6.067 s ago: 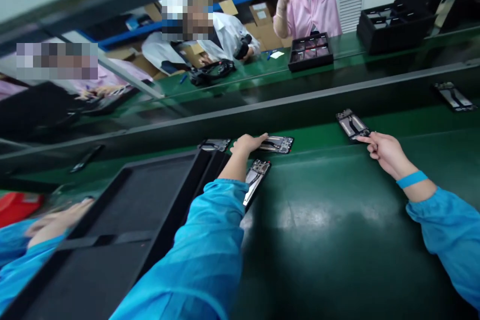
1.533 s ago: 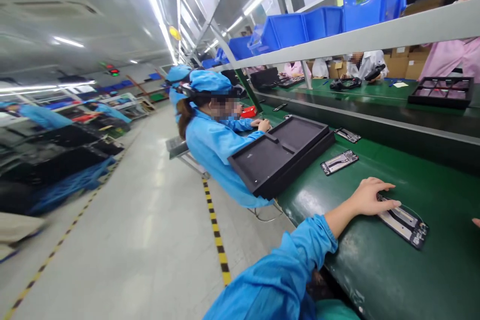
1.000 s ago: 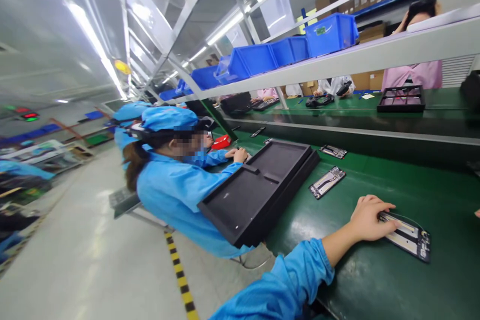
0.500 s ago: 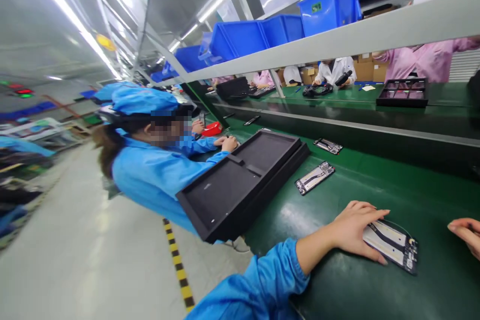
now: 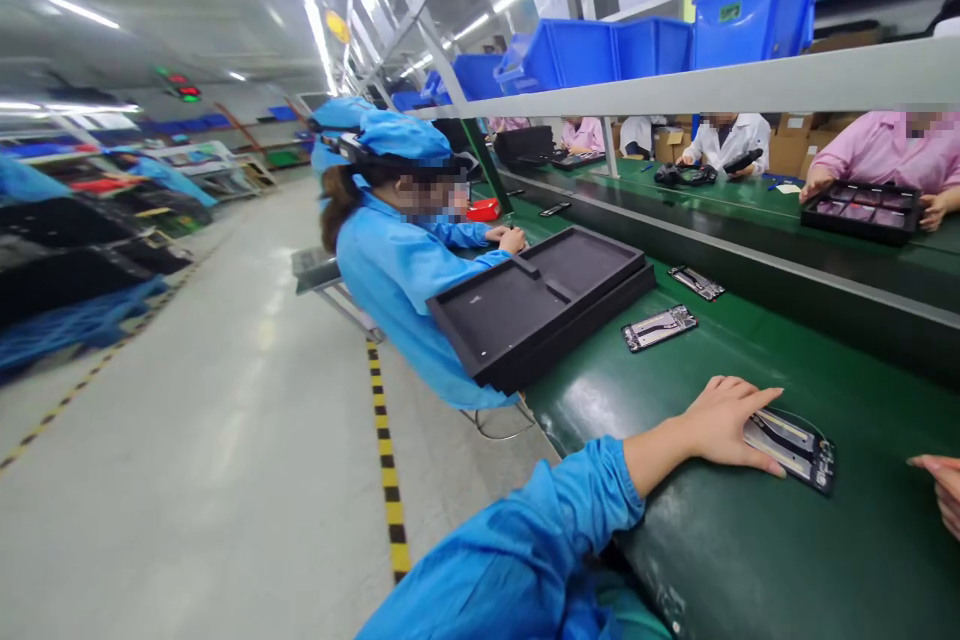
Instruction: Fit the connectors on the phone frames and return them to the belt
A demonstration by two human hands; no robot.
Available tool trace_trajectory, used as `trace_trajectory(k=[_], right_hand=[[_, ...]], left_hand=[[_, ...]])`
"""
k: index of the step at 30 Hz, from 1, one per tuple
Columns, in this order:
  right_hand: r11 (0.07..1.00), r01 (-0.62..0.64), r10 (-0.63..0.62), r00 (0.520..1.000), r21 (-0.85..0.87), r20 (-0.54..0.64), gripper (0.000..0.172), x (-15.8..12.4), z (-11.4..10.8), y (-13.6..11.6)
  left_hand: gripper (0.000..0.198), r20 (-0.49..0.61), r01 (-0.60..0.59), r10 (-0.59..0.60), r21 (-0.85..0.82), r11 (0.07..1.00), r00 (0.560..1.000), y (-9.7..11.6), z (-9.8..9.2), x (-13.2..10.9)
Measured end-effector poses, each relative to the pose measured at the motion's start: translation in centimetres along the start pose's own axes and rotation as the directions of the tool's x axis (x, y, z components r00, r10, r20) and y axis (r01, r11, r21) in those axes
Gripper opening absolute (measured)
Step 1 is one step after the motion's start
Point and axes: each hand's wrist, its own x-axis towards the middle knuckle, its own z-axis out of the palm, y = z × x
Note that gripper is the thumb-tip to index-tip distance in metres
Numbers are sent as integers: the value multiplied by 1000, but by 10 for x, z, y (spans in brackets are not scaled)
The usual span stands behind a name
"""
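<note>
My left hand point(image 5: 724, 425) lies over one end of an opened phone point(image 5: 793, 450) on the green bench, thumb on the near edge and fingers across the far side. Under it the phone lies flat with its inner side up, showing a pale metal plate, a black ribbon cable and a thin wire along one edge. My right hand point(image 5: 943, 485) is cut off by the right edge, a short way from the phone. Its visible fingertips are drawn together, and whatever they may hold cannot be made out. Two more opened phones point(image 5: 660, 328) point(image 5: 697, 283) lie farther up the bench.
Stacked black trays point(image 5: 540, 295) sit at the bench's left edge. Beyond them a co-worker in blue point(image 5: 405, 260) leans over the bench. Blue bins point(image 5: 750, 20) line the shelf above. Across the divider, a person in pink holds a black tray point(image 5: 860, 210).
The view has swung left, showing more of the aisle. My left hand stays on the phone. Across the bench, the person in pink now has both hands at the black tray.
</note>
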Motion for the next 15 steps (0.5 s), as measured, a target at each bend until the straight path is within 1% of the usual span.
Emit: trace_trajectory(k=[2, 4, 8, 11, 15], right_hand=[[994, -94, 92, 995, 56, 48, 36, 4, -3, 4], [988, -141, 139, 990, 69, 37, 39, 6, -5, 5], [993, -91, 87, 995, 69, 53, 46, 0, -4, -6], [996, -55, 53, 998, 70, 27, 47, -4, 0, -15], [995, -46, 48, 999, 90, -25, 53, -4, 4, -16]], left_hand=[[100, 1, -3, 3, 8, 1000, 1000, 0, 2, 0], [97, 8, -11, 11, 9, 1000, 1000, 1, 3, 0], [93, 36, -31, 32, -6, 999, 999, 0, 7, 1], [92, 50, -68, 68, -7, 998, 996, -4, 6, -3], [97, 60, -82, 82, 6, 997, 995, -16, -4, -12]])
